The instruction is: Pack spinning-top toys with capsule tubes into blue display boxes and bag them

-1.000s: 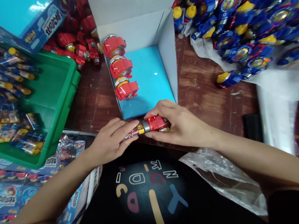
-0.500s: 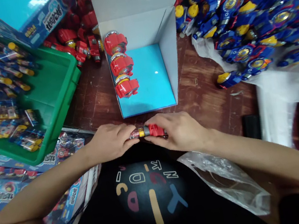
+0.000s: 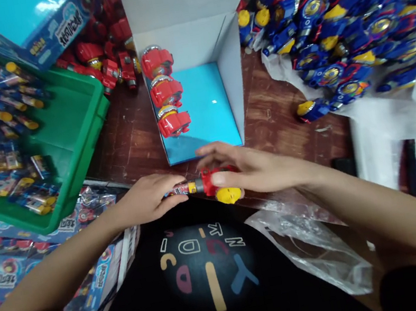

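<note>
My left hand is closed round a small printed tube with a yellow end. That end meets the grey tip of a red toy, which has a yellow round part on its near side. My right hand holds the red toy between thumb and fingers, with some fingers lifted and slightly blurred. Beyond my hands stands an open box with a bright blue bottom. Three red toys sit in a row along its left side.
A green tray of small tubes stands at the left. Red toys lie behind it beside a blue box. Many blue toys are heaped at the right on white plastic. Clear plastic lies near my right forearm.
My right hand has shifted its grip, with its fingers lifting, and the red toy has turned so its yellow part shows. More of the tube is visible at my left hand.
</note>
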Demonstrator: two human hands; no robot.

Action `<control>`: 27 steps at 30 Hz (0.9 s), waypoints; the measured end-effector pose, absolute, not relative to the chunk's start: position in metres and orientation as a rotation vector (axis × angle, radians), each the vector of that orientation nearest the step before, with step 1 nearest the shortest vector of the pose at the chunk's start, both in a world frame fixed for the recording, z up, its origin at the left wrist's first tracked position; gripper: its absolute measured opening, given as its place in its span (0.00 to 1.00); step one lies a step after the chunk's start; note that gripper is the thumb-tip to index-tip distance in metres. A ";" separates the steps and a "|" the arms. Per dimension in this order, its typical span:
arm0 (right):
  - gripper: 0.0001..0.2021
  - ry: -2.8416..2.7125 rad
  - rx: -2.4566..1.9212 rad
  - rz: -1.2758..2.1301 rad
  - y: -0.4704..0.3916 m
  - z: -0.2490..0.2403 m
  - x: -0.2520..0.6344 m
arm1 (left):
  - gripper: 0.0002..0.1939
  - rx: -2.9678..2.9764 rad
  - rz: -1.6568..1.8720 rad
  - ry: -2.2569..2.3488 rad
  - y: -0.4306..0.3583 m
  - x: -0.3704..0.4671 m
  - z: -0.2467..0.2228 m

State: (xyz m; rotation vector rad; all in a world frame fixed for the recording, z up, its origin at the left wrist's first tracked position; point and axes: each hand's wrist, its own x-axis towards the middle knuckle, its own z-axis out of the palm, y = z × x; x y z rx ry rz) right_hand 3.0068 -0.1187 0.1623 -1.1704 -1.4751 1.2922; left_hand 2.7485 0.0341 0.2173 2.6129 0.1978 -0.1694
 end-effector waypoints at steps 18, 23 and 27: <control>0.23 -1.783 -1.657 -0.244 -0.135 0.163 3.011 | 0.25 3.028 0.626 0.398 0.076 2.795 0.216; 0.20 -2.137 -1.672 -0.434 -0.131 0.194 2.993 | 0.18 2.962 0.516 0.129 0.098 2.806 0.203; 0.23 -2.303 -1.791 -0.234 -0.107 0.220 2.965 | 0.17 2.971 0.598 0.028 0.096 2.810 0.202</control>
